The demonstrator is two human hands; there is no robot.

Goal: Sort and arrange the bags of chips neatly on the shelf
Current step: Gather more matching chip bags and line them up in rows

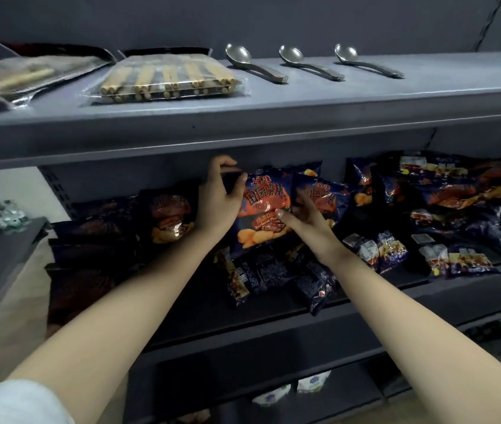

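Glossy dark-blue chip bag (261, 215), puffy and crinkled, stands upright on the grey metal shelf (365, 304). The left hand (217, 200) curls round its top-left corner. The right hand (304, 221) pinches its right edge, thumb in front.

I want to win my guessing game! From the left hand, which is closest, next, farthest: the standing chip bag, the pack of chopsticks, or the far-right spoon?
1. The chip bag: gripped by the left hand, on the lower shelf.
2. The pack of chopsticks: on the upper shelf, above and left.
3. The far-right spoon: upper shelf, far to the right.
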